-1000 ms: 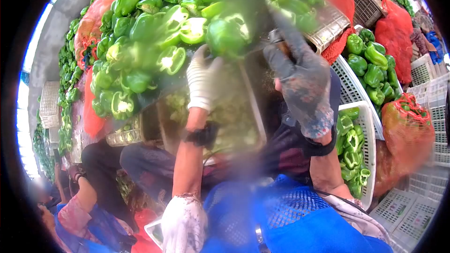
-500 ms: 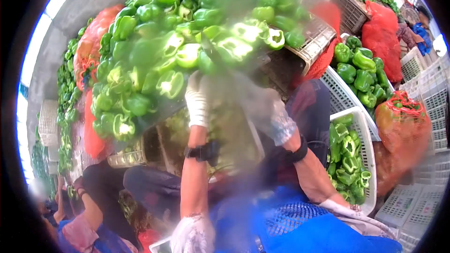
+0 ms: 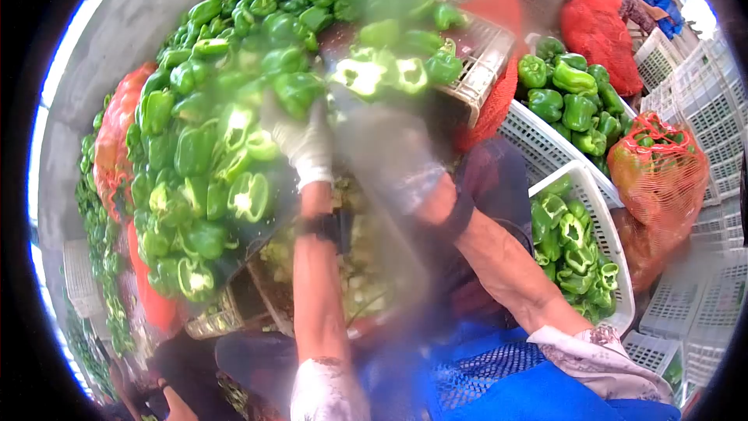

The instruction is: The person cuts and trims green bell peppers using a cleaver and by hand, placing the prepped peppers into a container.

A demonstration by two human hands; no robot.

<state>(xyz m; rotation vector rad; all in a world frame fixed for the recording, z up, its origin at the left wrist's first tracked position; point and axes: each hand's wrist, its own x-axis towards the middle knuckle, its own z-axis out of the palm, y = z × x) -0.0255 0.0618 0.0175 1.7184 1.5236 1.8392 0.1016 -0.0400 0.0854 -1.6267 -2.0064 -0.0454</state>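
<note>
My left hand, in a pale striped glove, is at the near edge of the pepper pile, its fingers round the lower side of a whole green pepper. Just to its right, my right hand in a dark glove is smeared by motion and its fingers cannot be made out. Cut pepper halves with pale insides lie beyond my right hand. More halves rest left of my left wrist. Below both hands stands a bin with pale green scraps.
A white crate of cut peppers stands on the right, with a basket of whole peppers behind it. Red mesh sacks and stacked crates are farther right. Another person's arm shows at the lower left.
The view has shifted, so the pile sits farther left and lower. My left hand has moved onto a whole pepper. My right hand has come from the right to beside it; the blade seen earlier is now indistinct.
</note>
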